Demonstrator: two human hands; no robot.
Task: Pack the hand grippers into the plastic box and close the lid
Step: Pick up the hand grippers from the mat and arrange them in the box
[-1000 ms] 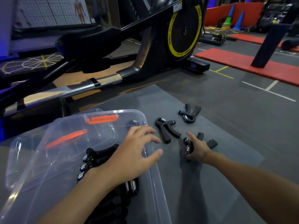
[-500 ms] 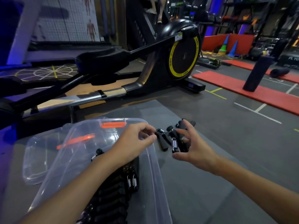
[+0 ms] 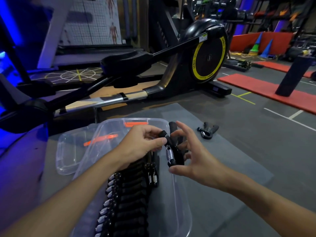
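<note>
**A:** Starting at the left, what do we have on this gym floor?

**B:** We have a clear plastic lid with an orange latch, lying flat just beside the clear plastic box. Inside the box we count a tight row of packed hand grippers, with matt black handles side by side and small coiled steel springs lined up along their left ends.

**A:** And the hands above it?

**B:** The left grip is clenched on one handle tip of the held hand gripper, pinching it between thumb and fingers. That gripper is black with a shiny coil spring, and it hangs above the box's far right rim. The right grip grasps it from the other side, with the thumb under the spring end, the lower fingers curled behind and the index finger straight. We cannot tell whether a second gripper sits behind it.

**A:** Farther right?

**B:** We see one loose hand gripper lying on the grey mat, well apart from the box. Behind stands a black elliptical trainer with a yellow-ringed disc, and flat red floor mats lie at the right.
</note>
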